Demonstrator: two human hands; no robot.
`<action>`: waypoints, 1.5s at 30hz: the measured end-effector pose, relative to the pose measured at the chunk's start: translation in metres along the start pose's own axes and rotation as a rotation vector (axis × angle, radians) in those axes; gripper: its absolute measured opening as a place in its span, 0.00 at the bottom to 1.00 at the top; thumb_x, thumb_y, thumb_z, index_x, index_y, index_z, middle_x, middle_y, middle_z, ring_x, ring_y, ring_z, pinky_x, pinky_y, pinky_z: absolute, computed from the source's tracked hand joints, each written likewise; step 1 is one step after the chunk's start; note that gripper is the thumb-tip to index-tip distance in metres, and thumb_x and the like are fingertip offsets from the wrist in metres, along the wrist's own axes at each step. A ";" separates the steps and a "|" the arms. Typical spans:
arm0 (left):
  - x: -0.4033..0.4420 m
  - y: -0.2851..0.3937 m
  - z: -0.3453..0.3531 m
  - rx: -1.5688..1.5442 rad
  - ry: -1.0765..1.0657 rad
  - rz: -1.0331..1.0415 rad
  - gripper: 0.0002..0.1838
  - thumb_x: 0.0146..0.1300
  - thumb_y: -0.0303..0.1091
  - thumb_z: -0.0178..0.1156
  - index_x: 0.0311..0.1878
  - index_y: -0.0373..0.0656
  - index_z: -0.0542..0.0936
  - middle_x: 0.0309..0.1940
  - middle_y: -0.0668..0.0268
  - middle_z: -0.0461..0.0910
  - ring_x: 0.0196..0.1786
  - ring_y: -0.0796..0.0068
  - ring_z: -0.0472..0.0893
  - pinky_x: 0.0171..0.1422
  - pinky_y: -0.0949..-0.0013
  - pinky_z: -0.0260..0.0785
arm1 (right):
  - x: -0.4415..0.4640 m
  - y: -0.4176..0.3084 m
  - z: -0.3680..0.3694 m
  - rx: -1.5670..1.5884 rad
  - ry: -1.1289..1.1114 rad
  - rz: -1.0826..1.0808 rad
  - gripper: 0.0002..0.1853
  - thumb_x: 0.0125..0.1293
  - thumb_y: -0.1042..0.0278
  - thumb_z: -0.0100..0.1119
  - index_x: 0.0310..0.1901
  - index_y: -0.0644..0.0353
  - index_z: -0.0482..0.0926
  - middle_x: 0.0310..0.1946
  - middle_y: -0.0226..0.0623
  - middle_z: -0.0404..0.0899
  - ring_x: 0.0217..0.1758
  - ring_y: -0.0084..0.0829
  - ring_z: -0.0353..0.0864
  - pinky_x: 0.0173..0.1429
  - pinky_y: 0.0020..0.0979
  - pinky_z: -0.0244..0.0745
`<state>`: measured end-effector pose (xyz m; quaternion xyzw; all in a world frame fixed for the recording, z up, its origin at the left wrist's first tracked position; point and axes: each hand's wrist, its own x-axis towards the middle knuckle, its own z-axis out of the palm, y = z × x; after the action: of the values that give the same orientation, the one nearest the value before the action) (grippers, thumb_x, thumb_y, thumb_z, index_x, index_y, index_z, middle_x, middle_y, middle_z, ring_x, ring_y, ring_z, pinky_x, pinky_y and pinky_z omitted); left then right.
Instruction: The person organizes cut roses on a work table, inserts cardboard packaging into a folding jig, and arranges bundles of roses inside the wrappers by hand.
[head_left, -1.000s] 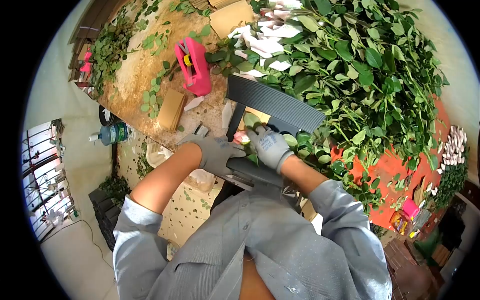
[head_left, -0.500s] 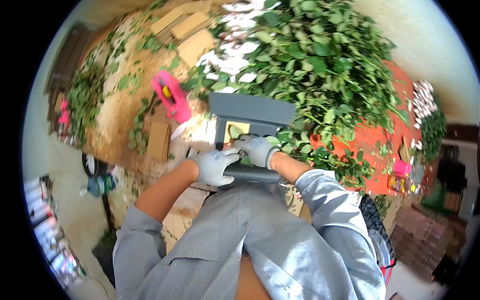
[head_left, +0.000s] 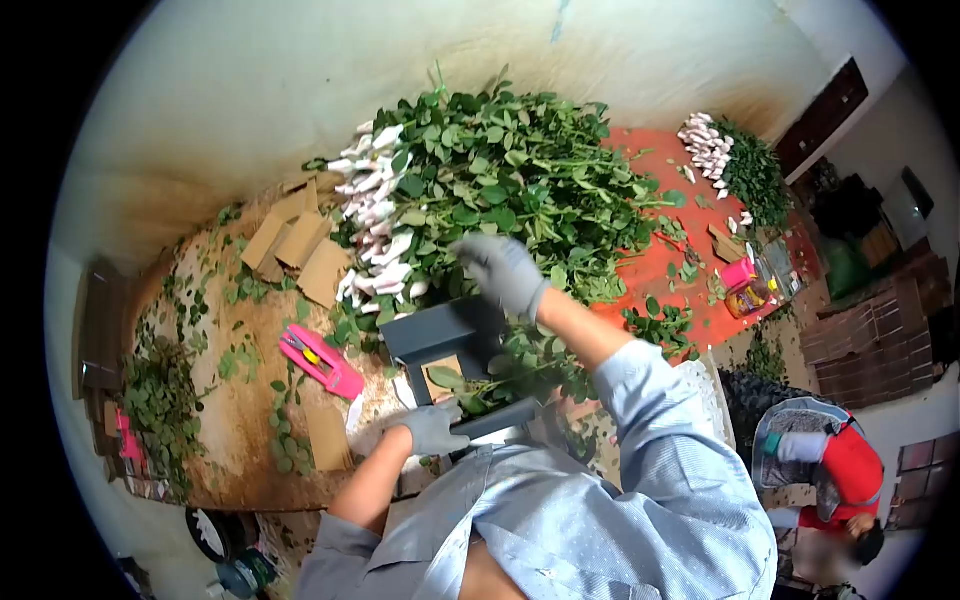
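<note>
My left hand [head_left: 432,430], in a grey glove, lies at the front left of a dark grey box-like stand [head_left: 430,335]. Its fingers are apart and touch the stand's edge beside some leafy stems [head_left: 490,398]. A piece of cardboard [head_left: 440,375] shows inside the stand. My right hand [head_left: 503,275], also gloved, is raised above the stand, over a big heap of leafy stems [head_left: 520,180]. Its fingers are somewhat blurred but look spread, and I see nothing in them. White-wrapped flower heads [head_left: 375,215] line the heap's left side.
Left of the stand lie a pink tool [head_left: 320,360] with a yellow part, cardboard pieces [head_left: 300,245] and loose leaves. On the red surface [head_left: 665,265] at right stand a pink container [head_left: 738,273] and another wrapped bundle [head_left: 750,175]. A person in red [head_left: 850,470] bends at far right.
My right hand has left the stand and moved up over the heap of stems. My left hand stays by the stand. The view has tilted up, showing more wall and the other person.
</note>
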<state>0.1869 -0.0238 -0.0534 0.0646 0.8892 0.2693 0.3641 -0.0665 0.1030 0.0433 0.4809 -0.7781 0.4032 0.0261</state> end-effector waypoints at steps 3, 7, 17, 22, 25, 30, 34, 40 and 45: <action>0.008 -0.014 0.017 -0.031 0.080 0.053 0.39 0.61 0.61 0.59 0.66 0.40 0.75 0.66 0.45 0.75 0.67 0.44 0.77 0.72 0.54 0.68 | 0.030 0.056 -0.026 -0.380 -0.019 0.118 0.13 0.70 0.68 0.55 0.54 0.56 0.79 0.48 0.50 0.83 0.54 0.53 0.82 0.56 0.48 0.78; -0.006 0.008 -0.008 -0.105 -0.007 -0.043 0.39 0.61 0.59 0.61 0.72 0.48 0.69 0.66 0.46 0.76 0.66 0.42 0.77 0.71 0.52 0.69 | 0.036 0.110 -0.023 -0.812 -0.235 0.298 0.15 0.71 0.64 0.55 0.56 0.54 0.80 0.52 0.44 0.83 0.59 0.46 0.81 0.57 0.47 0.76; -0.003 0.005 -0.003 -0.140 0.037 -0.062 0.42 0.58 0.60 0.60 0.71 0.42 0.70 0.67 0.47 0.76 0.66 0.44 0.78 0.71 0.55 0.69 | 0.045 0.110 -0.030 -1.221 -0.516 0.295 0.15 0.70 0.62 0.58 0.55 0.48 0.86 0.54 0.31 0.82 0.61 0.36 0.77 0.55 0.43 0.69; -0.016 0.025 -0.016 -0.160 0.017 -0.100 0.42 0.58 0.60 0.60 0.71 0.44 0.70 0.69 0.48 0.74 0.68 0.45 0.77 0.72 0.55 0.68 | 0.078 0.098 -0.053 -1.269 -0.648 0.063 0.14 0.70 0.63 0.58 0.51 0.51 0.89 0.51 0.31 0.87 0.60 0.37 0.77 0.57 0.45 0.65; -0.011 0.016 -0.007 -0.166 0.054 -0.057 0.43 0.58 0.63 0.60 0.71 0.44 0.72 0.69 0.47 0.74 0.68 0.44 0.76 0.73 0.55 0.68 | 0.117 0.078 -0.078 -1.234 -0.642 -0.002 0.13 0.69 0.63 0.57 0.49 0.49 0.89 0.51 0.31 0.87 0.59 0.37 0.78 0.58 0.45 0.66; -0.003 0.006 0.003 -0.102 0.037 -0.087 0.43 0.58 0.64 0.60 0.70 0.42 0.74 0.67 0.44 0.76 0.66 0.44 0.78 0.72 0.55 0.69 | 0.182 0.026 -0.131 -1.315 -0.170 -0.339 0.11 0.72 0.63 0.54 0.46 0.49 0.86 0.45 0.32 0.85 0.57 0.36 0.79 0.60 0.41 0.69; 0.000 -0.002 0.011 -0.097 0.038 -0.110 0.43 0.58 0.63 0.59 0.70 0.41 0.74 0.66 0.43 0.77 0.65 0.45 0.79 0.72 0.55 0.70 | 0.201 -0.028 -0.184 -1.360 -0.078 -0.383 0.11 0.70 0.66 0.56 0.51 0.48 0.84 0.49 0.34 0.84 0.59 0.36 0.78 0.61 0.41 0.71; -0.008 0.016 -0.012 -0.121 -0.068 -0.150 0.40 0.60 0.61 0.60 0.72 0.50 0.73 0.67 0.47 0.76 0.64 0.45 0.79 0.71 0.53 0.70 | 0.136 -0.026 -0.200 -1.154 -0.043 -0.387 0.18 0.63 0.71 0.59 0.55 0.54 0.78 0.52 0.41 0.78 0.61 0.43 0.76 0.62 0.43 0.71; -0.001 -0.003 0.016 -0.124 0.157 0.014 0.39 0.57 0.59 0.59 0.62 0.34 0.80 0.64 0.45 0.77 0.64 0.47 0.79 0.70 0.56 0.71 | 0.009 -0.039 -0.171 -0.899 -0.366 -0.281 0.19 0.56 0.71 0.63 0.50 0.56 0.76 0.47 0.41 0.77 0.55 0.44 0.77 0.52 0.43 0.77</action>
<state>0.1982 -0.0194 -0.0638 0.0268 0.8961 0.3308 0.2948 -0.1012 0.1999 0.1859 0.5852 -0.7942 -0.0699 0.1479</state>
